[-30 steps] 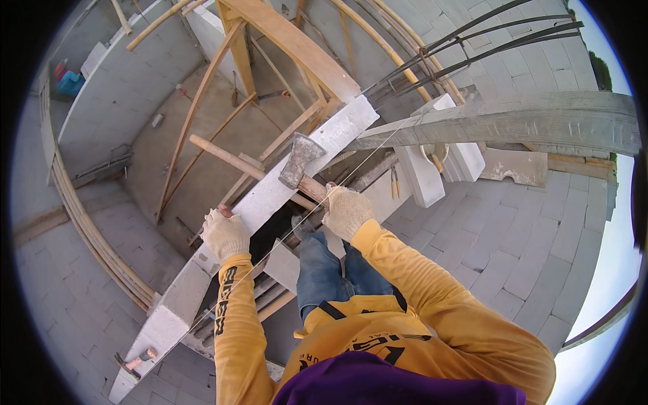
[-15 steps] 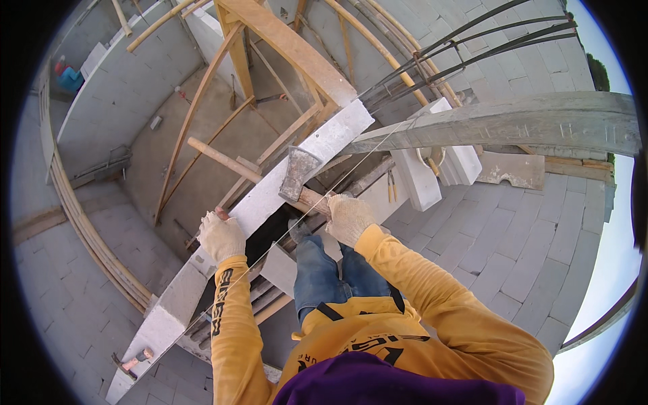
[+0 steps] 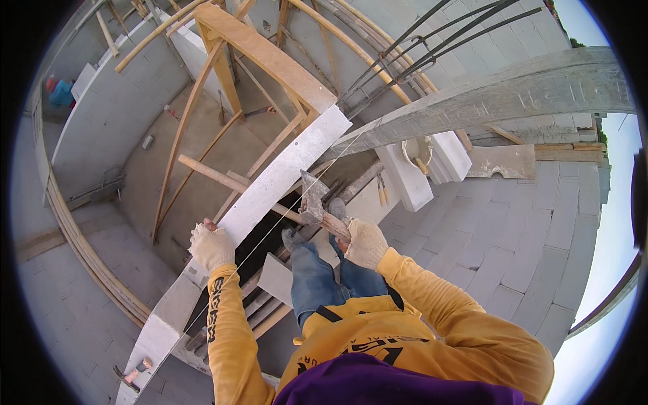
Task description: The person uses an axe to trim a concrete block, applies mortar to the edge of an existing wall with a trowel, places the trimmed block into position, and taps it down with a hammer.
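Observation:
My right hand, in a white knit glove, grips the wooden handle of a hatchet with a broad, worn grey head. The head hangs over the dark gap beside a long white block, apart from it. My left hand, gloved too, closes over the lower left part of that block, with bare fingertips at its far edge. A thin taut string crosses diagonally above the gap and past my left sleeve. Part of the hatchet handle is hidden in my fist.
A small hammer lies on the wall top at lower left. Timber framing rises beyond the block. Steel bars and a long grey beam reach in from the right. A bucket and yellow-handled pliers are at right.
The hatchet has moved right and toward me, from over the white block to beside it above the gap. My left hand keeps its hold on the block. The whole view has shifted slightly.

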The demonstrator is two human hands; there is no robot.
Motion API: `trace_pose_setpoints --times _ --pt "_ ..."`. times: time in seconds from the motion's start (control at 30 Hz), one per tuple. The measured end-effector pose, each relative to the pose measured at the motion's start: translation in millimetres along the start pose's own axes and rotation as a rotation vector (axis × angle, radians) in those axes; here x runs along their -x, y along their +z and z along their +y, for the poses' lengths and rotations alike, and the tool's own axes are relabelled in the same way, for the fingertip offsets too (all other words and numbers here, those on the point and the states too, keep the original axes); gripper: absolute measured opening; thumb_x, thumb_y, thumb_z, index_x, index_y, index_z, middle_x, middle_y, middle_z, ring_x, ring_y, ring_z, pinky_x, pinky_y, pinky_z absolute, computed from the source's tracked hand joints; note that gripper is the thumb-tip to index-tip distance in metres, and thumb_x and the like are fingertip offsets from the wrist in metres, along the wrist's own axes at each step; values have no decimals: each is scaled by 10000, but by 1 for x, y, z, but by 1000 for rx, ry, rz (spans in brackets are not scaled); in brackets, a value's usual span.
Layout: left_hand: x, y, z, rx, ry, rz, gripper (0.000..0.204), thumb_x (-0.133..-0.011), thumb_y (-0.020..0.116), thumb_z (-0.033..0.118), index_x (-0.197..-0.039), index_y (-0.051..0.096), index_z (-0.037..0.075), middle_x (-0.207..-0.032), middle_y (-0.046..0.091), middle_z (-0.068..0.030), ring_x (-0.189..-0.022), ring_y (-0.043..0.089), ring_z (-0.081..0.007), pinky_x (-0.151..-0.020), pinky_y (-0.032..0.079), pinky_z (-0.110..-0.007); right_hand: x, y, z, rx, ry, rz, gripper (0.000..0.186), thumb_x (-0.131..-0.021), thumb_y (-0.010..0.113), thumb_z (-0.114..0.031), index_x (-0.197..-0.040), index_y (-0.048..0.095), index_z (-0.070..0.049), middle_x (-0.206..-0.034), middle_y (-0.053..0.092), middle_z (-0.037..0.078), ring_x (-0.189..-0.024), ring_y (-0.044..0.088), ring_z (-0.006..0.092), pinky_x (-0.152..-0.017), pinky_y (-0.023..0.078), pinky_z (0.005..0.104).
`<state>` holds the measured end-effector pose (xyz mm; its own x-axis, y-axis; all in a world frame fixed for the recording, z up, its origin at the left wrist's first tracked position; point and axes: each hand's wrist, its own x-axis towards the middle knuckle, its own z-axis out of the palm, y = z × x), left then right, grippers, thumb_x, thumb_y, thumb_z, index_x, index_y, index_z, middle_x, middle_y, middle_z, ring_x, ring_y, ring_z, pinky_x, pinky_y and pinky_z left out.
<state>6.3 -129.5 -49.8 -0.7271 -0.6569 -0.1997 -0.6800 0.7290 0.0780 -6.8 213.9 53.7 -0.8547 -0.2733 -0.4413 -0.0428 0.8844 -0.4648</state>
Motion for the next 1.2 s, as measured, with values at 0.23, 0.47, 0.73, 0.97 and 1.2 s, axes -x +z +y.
trace_pose_setpoints --times 0.23,0.47,0.73,0.97,1.2 --pt "6 -7 6 70 179 132 456 -929 644 262 -1273 643 -37 -1387 626 -219 -1323 557 -369 -1116 428 -470 117 -17 113 -9 318 5 263 -811 727 -182 -969 652 15 -861 684 252 -843 678 456 -731 531 482" --pt "40 -15 130 159 776 -38 961 -846 756 421 -1584 317 -11 -1686 250 -195 -1568 234 -327 -1272 201 -493 163 -47 180 -7 648 14 286 -832 706 -144 -1029 628 48 -920 709 278 -917 698 452 -796 539 480" --pt "16 0 239 -63 929 -154 1088 -828 713 602 -1620 254 14 -1710 194 -186 -1599 140 -324 -1284 78 -557 187 -56 246 -15 659 -93 285 -825 712 -145 -1019 640 51 -899 705 263 -928 700 425 -813 534 468" --pt "-9 -25 284 -238 1276 -222 1024 -814 746 536 -1594 330 18 -1697 240 -178 -1599 149 -301 -1295 80 -549 181 -57 296 -2 606 -62 319 -831 773 -227 -999 664 21 -910 710 262 -912 703 442 -795 540 471" --pt "-18 -48 278 -354 1360 -241 1064 -770 760 635 -1513 443 -58 -1617 383 -225 -1575 216 -316 -1305 127 -478 152 -47 341 4 601 1 353 -830 782 -210 -1016 652 60 -946 709 285 -947 696 452 -823 538 473"
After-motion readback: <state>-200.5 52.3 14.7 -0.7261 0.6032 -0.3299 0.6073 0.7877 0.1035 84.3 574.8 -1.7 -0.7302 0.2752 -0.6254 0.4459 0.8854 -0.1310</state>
